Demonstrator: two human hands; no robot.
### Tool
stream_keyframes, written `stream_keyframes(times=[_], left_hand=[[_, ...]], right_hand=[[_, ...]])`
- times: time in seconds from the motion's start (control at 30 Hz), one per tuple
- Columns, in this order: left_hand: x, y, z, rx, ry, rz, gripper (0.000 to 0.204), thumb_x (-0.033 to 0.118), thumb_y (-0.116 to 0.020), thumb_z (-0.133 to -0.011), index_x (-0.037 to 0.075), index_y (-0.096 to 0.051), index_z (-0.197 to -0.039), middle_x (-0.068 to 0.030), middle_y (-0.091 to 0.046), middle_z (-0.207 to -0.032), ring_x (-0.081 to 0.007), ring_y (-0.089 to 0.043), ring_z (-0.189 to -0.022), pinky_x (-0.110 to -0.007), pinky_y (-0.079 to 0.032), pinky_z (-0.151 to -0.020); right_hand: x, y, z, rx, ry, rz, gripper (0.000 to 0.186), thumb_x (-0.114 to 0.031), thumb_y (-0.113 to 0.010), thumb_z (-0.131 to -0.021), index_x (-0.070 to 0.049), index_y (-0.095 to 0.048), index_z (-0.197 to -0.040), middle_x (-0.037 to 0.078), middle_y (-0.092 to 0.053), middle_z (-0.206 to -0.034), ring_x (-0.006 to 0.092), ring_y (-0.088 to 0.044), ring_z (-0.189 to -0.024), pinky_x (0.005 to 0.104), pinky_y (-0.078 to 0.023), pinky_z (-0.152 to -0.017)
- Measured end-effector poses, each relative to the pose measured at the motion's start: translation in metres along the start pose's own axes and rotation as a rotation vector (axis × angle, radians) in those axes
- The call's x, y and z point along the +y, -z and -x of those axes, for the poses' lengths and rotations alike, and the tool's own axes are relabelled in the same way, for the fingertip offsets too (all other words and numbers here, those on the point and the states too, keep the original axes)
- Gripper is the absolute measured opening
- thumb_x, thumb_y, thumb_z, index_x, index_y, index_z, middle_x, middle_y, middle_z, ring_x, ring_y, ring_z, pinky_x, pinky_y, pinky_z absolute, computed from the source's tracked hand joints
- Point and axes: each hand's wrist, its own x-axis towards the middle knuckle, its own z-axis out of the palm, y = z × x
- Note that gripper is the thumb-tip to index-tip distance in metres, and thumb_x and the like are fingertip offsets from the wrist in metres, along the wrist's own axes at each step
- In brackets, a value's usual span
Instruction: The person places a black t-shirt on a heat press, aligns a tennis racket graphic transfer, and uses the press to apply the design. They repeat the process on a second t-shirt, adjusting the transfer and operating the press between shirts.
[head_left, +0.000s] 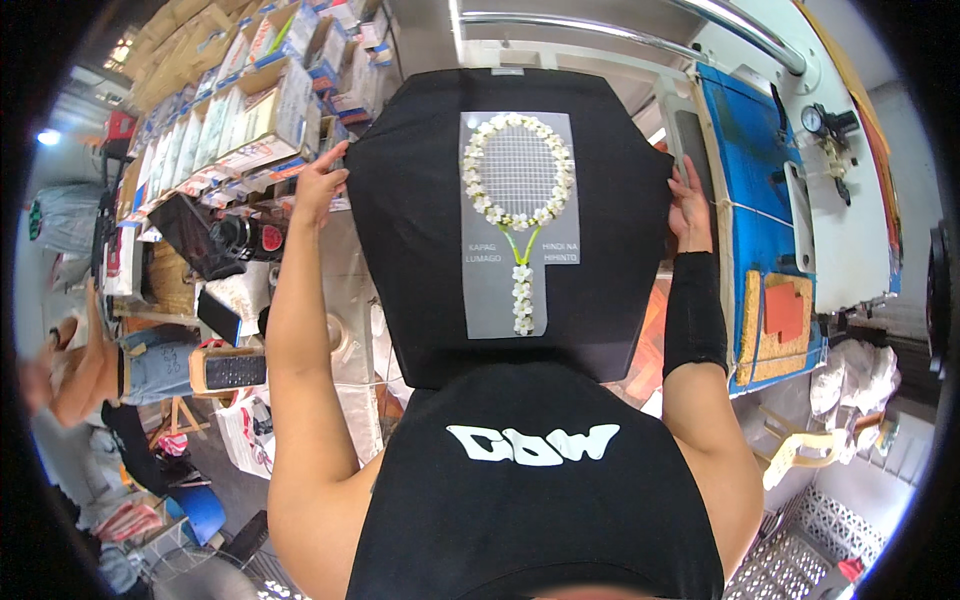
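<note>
A black T-shirt [420, 230] lies spread flat over a board in front of me, its corners cut off by the board's angled shape. On its middle rests a clear transfer film [490, 300] with a printed racket [520, 175] framed in white flowers and some pale lettering. My left hand [318, 185] is at the shirt's left edge, fingers pinched on the cloth. At the opposite edge my right hand [690, 208], below a black arm sleeve [695, 310], has its fingers curled on the fabric. The shirt's sides are drawn out slightly towards both hands.
Boxes of packed goods [250, 120] fill the left side. Metal rails [590, 25] cross beyond the board. To the right stand a blue panel [740, 130] and a pressure gauge [812, 120]. Another person's jeans [155, 365] show at far left.
</note>
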Motion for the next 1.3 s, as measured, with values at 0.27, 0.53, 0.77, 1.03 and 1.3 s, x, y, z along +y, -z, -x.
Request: stream_keyframes(times=[0.27,0.53,0.77,1.03,1.3], left_hand=[[0.004,0.005,0.003,-0.071,0.023,-0.003,0.070,-0.009,-0.058,-0.083,0.009,-0.056,-0.151,-0.0028,-0.062,-0.139,-0.0028,-0.049,-0.072,-0.020,-0.044,-0.065],[-0.007,0.011,-0.005,-0.057,-0.009,0.066,0.068,-0.013,-0.057,-0.085,0.006,-0.055,-0.150,-0.0062,-0.056,-0.149,-0.0035,-0.049,-0.070,-0.020,-0.043,-0.063],[-0.007,0.010,-0.006,-0.054,0.015,0.078,0.068,-0.012,-0.058,-0.085,0.007,-0.055,-0.151,-0.0062,-0.055,-0.149,-0.0034,-0.050,-0.074,-0.020,-0.043,-0.065],[-0.001,0.009,-0.002,-0.098,0.016,0.039,0.070,-0.010,-0.058,-0.084,0.006,-0.054,-0.151,-0.0069,-0.054,-0.152,-0.0031,-0.054,-0.080,-0.020,-0.045,-0.071],[-0.007,0.016,-0.003,-0.103,-0.028,0.062,0.068,-0.007,-0.061,-0.083,0.006,-0.057,-0.149,-0.0079,-0.059,-0.147,-0.0054,-0.059,-0.085,-0.022,-0.050,-0.074]], right_hand=[[-0.003,-0.001,0.013,-0.014,0.004,-0.052,0.085,0.022,-0.057,-0.079,-0.018,-0.053,-0.154,0.015,-0.048,-0.158,0.0247,-0.043,-0.148,0.0345,-0.039,-0.117],[-0.009,-0.009,0.022,0.015,-0.049,-0.126,0.078,0.022,-0.053,-0.081,-0.016,-0.057,-0.149,0.012,-0.059,-0.146,0.0229,-0.053,-0.137,0.0407,-0.042,-0.117],[-0.007,-0.008,0.017,0.043,-0.041,-0.130,0.075,0.023,-0.051,-0.080,-0.011,-0.057,-0.147,0.012,-0.061,-0.141,0.0231,-0.057,-0.131,0.0391,-0.044,-0.115],[0.002,0.008,0.003,0.022,-0.032,-0.128,0.077,0.022,-0.055,-0.071,-0.009,-0.062,-0.141,0.012,-0.060,-0.143,0.0264,-0.054,-0.135,0.0377,-0.044,-0.113],[0.001,0.019,-0.006,0.026,-0.070,-0.119,0.076,0.021,-0.049,-0.075,-0.006,-0.057,-0.145,0.016,-0.055,-0.152,0.0242,-0.047,-0.146,0.0361,-0.043,-0.115]])
